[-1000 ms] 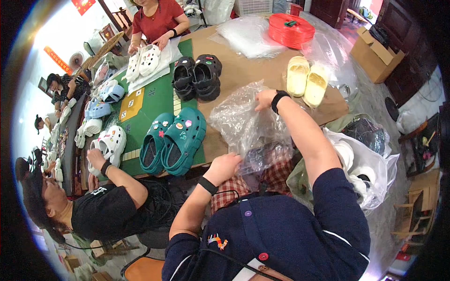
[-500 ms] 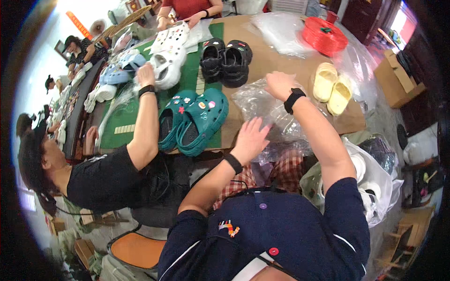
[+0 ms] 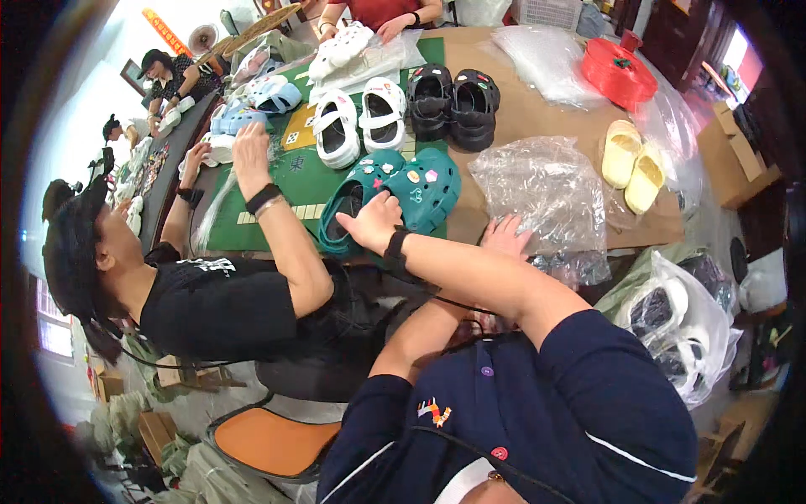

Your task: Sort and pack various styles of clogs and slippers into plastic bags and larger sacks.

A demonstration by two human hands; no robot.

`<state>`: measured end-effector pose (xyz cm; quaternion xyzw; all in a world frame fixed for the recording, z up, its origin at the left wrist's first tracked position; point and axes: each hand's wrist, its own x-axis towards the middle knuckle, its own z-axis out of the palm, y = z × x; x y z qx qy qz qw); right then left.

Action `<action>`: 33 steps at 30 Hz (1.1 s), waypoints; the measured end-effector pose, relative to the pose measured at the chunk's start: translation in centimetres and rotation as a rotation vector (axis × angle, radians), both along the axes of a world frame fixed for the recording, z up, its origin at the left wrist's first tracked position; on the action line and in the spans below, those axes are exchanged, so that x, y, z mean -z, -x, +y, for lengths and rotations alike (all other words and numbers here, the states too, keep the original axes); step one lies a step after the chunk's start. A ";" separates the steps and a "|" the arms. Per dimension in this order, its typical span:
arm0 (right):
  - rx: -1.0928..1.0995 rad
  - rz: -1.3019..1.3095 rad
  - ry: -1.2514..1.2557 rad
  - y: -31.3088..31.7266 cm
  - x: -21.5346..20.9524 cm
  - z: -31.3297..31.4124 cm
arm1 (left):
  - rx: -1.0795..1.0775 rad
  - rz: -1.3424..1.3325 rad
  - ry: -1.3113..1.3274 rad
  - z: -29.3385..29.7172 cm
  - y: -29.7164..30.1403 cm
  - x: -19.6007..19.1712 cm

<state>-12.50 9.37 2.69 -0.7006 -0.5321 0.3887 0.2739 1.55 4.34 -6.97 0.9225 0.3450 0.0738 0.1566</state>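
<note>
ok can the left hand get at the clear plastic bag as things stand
Probably yes: the left hand lies at the near left edge of the clear plastic bag, with nothing visible between them, though the right forearm crosses over the left forearm.

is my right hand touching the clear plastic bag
Apart. The head view shows the right hand over at the teal clogs, with a strip of brown tabletop showing between the clogs and the clear plastic bag.

Navy shirt (image 3: 558, 412), black wristband (image 3: 398, 244)
</note>
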 end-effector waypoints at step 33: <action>-0.275 -0.392 -0.433 -9.8 1.4 2.3 | 0.050 -0.197 -0.063 1.0 1.1 4.2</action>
